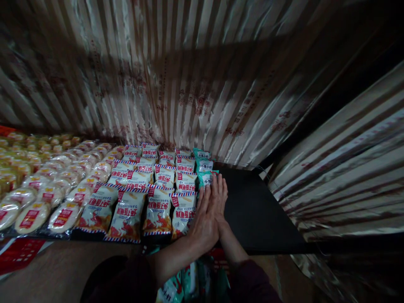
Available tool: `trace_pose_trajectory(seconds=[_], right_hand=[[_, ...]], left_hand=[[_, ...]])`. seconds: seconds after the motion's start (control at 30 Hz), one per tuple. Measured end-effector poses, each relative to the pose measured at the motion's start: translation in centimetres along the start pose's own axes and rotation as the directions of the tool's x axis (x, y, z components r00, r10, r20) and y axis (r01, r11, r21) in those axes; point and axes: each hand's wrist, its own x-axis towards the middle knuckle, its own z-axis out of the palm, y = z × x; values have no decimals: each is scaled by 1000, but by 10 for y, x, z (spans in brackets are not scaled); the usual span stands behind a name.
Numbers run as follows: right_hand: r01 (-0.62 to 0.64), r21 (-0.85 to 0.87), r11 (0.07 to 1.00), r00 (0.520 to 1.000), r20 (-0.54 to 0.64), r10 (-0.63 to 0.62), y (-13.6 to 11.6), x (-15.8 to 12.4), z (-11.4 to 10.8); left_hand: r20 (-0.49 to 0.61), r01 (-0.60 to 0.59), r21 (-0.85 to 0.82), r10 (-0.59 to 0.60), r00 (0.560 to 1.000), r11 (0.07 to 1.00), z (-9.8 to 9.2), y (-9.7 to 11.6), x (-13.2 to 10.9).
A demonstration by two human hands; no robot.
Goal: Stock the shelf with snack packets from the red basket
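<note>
My left hand [203, 223] and my right hand [219, 195] lie side by side, touching, at the front end of a short row of teal snack packets [204, 165]. The fingers of both hands are stretched forward, the tips at the nearest teal packet. Whether anything lies beneath the palms is hidden. Just left of my left hand, white and red snack packets [158, 210] stand in several rows on the black shelf [259, 210].
Round wrapped crackers [65, 216] and yellow packages [8, 176] fill the shelf's left part. Striped plastic sheeting [189, 84] hangs behind, and more sheeting [356, 168] on the right. Below the front edge are more teal packets [190, 280].
</note>
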Motion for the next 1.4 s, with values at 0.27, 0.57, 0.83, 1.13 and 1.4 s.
trace_pose_trajectory(seconds=[0.27,0.57,0.83,1.13,1.4], right_hand=[[-3,75,997,996,-93,10,-12,-32,-25],[107,308,945,994,2,-113,-57,-91,-52],[12,330,944,980,183,-76,-78,-102,-30],[-9,283,959,989,144,-33,-80,-101,-21],[104,156,982,995,-23,-102,-102,-102,-45]], left_hand=[[46,-205,357,202,978,911,-37,4,-24],[-4,-53,623,72,997,781,-71,-13,-52],[45,-61,678,41,998,733,-83,-40,-56],[37,-77,643,70,997,762,-86,-43,-53],[-26,-15,691,46,999,722,-120,-48,-65]])
